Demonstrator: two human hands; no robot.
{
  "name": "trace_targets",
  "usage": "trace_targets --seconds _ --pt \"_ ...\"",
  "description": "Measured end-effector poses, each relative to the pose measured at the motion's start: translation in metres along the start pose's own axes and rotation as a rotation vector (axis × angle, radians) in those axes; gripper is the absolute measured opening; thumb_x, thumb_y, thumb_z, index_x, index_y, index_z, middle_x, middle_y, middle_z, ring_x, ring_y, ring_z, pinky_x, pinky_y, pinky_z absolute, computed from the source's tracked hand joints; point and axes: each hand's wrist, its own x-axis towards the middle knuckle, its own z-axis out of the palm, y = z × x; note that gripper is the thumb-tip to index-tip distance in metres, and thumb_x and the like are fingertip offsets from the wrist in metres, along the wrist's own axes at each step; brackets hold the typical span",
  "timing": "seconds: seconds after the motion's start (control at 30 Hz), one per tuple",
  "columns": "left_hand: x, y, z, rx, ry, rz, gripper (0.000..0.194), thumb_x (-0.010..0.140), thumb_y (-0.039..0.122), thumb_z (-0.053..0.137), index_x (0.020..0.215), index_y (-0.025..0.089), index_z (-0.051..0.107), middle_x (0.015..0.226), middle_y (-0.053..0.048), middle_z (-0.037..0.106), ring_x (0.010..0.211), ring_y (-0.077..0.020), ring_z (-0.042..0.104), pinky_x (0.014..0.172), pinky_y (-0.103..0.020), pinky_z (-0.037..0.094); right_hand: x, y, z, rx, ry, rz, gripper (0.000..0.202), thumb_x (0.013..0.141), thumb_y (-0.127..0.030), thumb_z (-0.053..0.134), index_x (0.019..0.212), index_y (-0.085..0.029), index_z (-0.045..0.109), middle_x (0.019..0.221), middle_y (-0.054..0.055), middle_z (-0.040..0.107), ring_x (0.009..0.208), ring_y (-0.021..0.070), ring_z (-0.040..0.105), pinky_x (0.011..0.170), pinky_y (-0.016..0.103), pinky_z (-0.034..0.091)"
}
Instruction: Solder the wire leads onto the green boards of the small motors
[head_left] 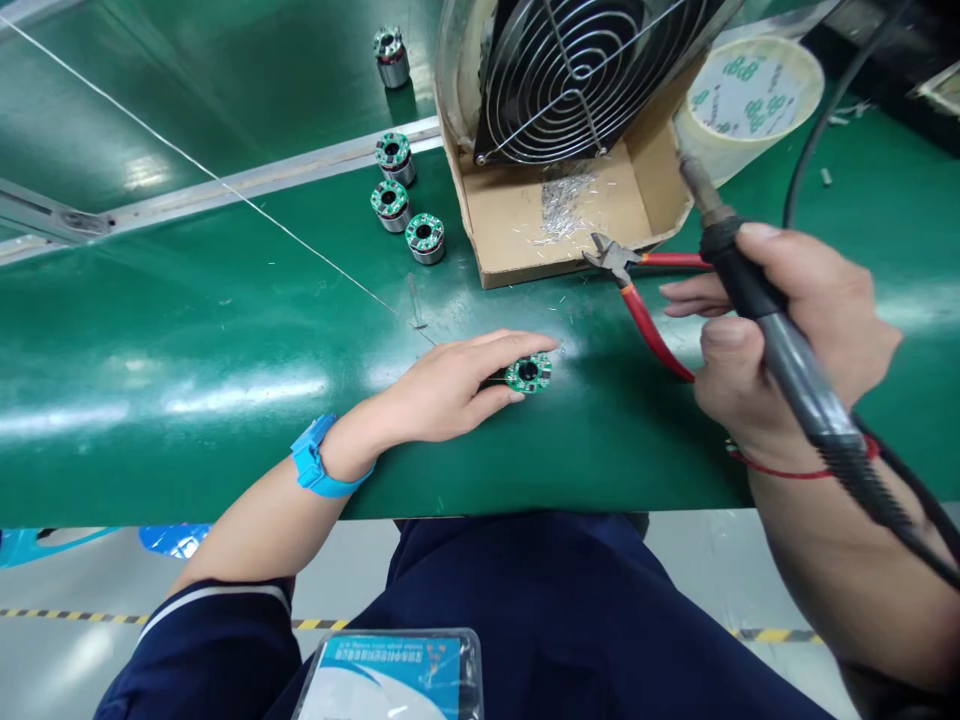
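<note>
My left hand is closed around a small round motor part with a green circuit board, thumb and fingers on its sides. The board faces up, and its lower body is hidden. A thin wire runs from the upper left to this hand; a short end shows beside the board. My right hand grips a soldering iron, its tip raised toward the upper left, apart from the board. Red-handled side cutters lie just left of this hand, their jaws open; whether my fingers touch them I cannot tell.
Several similar motor parts stand upright at the back. A fan sits in a cardboard tray scattered with short metal clippings. Right of it is a large tape roll. A black cable hangs at the right.
</note>
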Motion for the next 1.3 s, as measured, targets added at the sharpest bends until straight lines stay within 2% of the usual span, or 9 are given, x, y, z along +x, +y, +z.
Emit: trace_targets --seconds 0.07,0.17,0.27,0.37,0.43,0.57,0.67,0.77,1.3 --pt "-0.001 -0.004 -0.002 0.060 -0.049 -0.052 0.050 0.096 0.015 0.048 0.146 0.021 0.046 0.146 -0.010 0.057 0.134 -0.0253 0.056 0.107 -0.041 0.051 0.002 -0.006 0.000 0.069 0.050 0.075 0.050 0.095 -0.051 0.052 0.133 -0.019 0.056 0.125 0.012 0.067 0.092 0.0200 0.073 0.075 0.035 0.058" --pt "-0.003 -0.007 -0.005 0.050 0.019 -0.095 0.063 0.090 0.008 0.046 0.151 0.023 0.037 0.152 -0.010 0.050 0.131 -0.0244 0.056 0.105 -0.040 0.052 0.008 -0.016 -0.001 0.210 0.100 0.165 0.040 0.084 -0.034 0.070 0.122 -0.019 0.063 0.098 0.004 0.069 0.070 0.0121 0.068 0.061 0.029 0.053" --pt "-0.006 -0.007 -0.009 -0.106 0.216 -0.158 0.069 0.082 0.005 0.048 0.147 0.026 0.035 0.144 -0.010 0.053 0.093 -0.0149 0.067 0.076 -0.028 0.057 0.015 -0.025 -0.001 0.426 0.129 0.164 0.034 0.079 -0.025 0.075 0.111 -0.019 0.066 0.079 -0.002 0.064 0.055 0.0072 0.060 0.045 0.024 0.043" --pt "-0.008 -0.005 -0.012 -0.285 0.441 -0.247 0.043 0.084 0.009 0.046 0.125 0.024 0.048 0.109 -0.004 0.062 0.062 -0.0069 0.055 0.053 -0.021 0.048 0.020 -0.036 0.001 0.577 0.152 0.105 0.021 0.085 -0.029 0.071 0.101 -0.017 0.068 0.066 -0.004 0.062 0.050 0.0073 0.060 0.039 0.022 0.040" --pt "-0.008 -0.001 -0.011 -0.334 0.488 -0.286 0.023 0.087 0.010 0.044 0.105 0.021 0.052 0.085 0.000 0.058 0.054 -0.0062 0.048 0.049 -0.020 0.042 0.022 -0.045 0.003 0.627 0.148 0.108 0.020 0.087 -0.034 0.069 0.093 -0.015 0.070 0.058 -0.005 0.060 0.046 0.0069 0.057 0.036 0.021 0.038" --pt "-0.006 0.009 -0.008 -0.113 0.419 -0.244 0.014 0.082 0.006 0.050 0.083 0.019 0.056 0.073 0.002 0.052 0.063 -0.0088 0.051 0.057 -0.022 0.043 0.023 -0.057 0.011 0.621 0.152 0.119 0.022 0.088 -0.035 0.068 0.081 -0.014 0.071 0.049 -0.006 0.054 0.043 0.0053 0.054 0.038 0.020 0.037" --pt "-0.006 0.014 -0.006 0.135 0.355 -0.233 0.017 0.079 0.002 0.050 0.078 0.017 0.058 0.075 0.001 0.054 0.068 -0.0110 0.052 0.060 -0.025 0.041 0.021 -0.058 0.017 0.598 0.171 0.117 0.024 0.089 -0.036 0.067 0.078 -0.014 0.071 0.047 -0.007 0.053 0.043 0.0042 0.053 0.040 0.020 0.037" --pt "-0.007 0.015 -0.006 0.252 0.292 -0.266 0.014 0.081 0.005 0.051 0.079 0.018 0.057 0.077 0.000 0.057 0.069 -0.0128 0.054 0.061 -0.026 0.040 0.018 -0.057 0.019 0.569 0.157 0.121 0.028 0.088 -0.039 0.068 0.077 -0.013 0.071 0.047 -0.006 0.054 0.042 0.0041 0.053 0.040 0.020 0.036" --pt "-0.007 0.013 -0.005 0.341 0.283 -0.246 0.016 0.085 0.010 0.048 0.081 0.019 0.061 0.078 -0.001 0.061 0.075 -0.0155 0.062 0.065 -0.029 0.045 0.015 -0.058 0.020 0.550 0.103 0.160 0.027 0.088 -0.042 0.068 0.082 -0.016 0.071 0.047 -0.005 0.055 0.040 0.0106 0.053 0.039 0.029 0.035"
